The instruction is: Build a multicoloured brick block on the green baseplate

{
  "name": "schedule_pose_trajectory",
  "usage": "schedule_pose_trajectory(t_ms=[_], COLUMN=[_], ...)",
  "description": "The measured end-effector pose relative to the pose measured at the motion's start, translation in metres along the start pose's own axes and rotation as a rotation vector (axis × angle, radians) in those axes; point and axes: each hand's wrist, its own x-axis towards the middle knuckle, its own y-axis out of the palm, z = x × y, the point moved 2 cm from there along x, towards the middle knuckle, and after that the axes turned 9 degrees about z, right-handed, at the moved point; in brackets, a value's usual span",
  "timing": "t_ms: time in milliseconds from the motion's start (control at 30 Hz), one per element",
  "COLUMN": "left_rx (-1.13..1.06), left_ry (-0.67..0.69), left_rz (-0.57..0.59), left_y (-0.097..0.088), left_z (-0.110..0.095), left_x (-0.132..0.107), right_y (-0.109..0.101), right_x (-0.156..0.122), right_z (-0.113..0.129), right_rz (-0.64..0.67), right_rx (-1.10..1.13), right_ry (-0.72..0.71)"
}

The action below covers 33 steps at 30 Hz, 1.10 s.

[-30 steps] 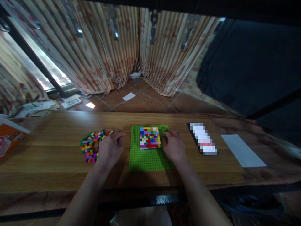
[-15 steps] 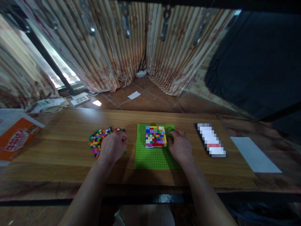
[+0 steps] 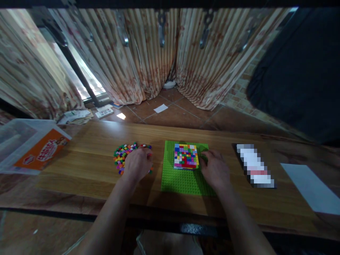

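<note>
My left hand [image 3: 138, 163] is over the right side of a pile of small coloured toy bricks [image 3: 120, 159], hiding part of it. Its fingertips are pinched together at a tiny pinkish brick, only faintly visible. On a green studded baseplate [image 3: 175, 184] stands a square block of stacked multicoloured bricks [image 3: 186, 156], its top a patchwork of colours. My right hand [image 3: 216, 170] rests over the baseplate's right edge, beside the block. Its fingers are curved and apart, with nothing visible between thumb and forefinger.
A phone with a blurred screen [image 3: 253, 164] lies right of my right hand, and a white sheet [image 3: 310, 186] beyond it. At the left stands a clear plastic box [image 3: 16, 141] with an orange label. Curtains [image 3: 148, 71] hang behind the wooden table [image 3: 87, 170].
The view has turned left, so everything appears further right. Both hands keep about the same places beside the bricks and baseplate. The brick at my left fingertips is less visible.
</note>
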Motion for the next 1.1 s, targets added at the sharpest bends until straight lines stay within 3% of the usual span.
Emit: schedule_pose_trajectory(t_ms=[333, 633, 767, 900, 1100], left_rx=[-0.074, -0.087, -0.276, -0.531, -0.797], left_ry=[-0.001, 0.009, 0.013, 0.103, 0.264], left_rz=[-0.012, 0.018, -0.029, -0.121, -0.104], left_y=[0.004, -0.004, -0.002, 0.003, 0.011], left_z=[0.003, -0.001, 0.000, -0.005, -0.020], left_x=[0.000, -0.002, 0.001, 0.004, 0.004], right_y=[0.000, 0.000, 0.001, -0.001, -0.003], right_x=[0.000, 0.000, 0.000, 0.000, 0.001], right_z=[0.000, -0.001, -0.001, 0.000, 0.001], right_rz=[-0.008, -0.002, -0.020, -0.014, 0.021], right_rx=[-0.007, -0.008, -0.017, -0.023, 0.002], right_ry=[-0.012, -0.018, -0.016, -0.008, 0.002])
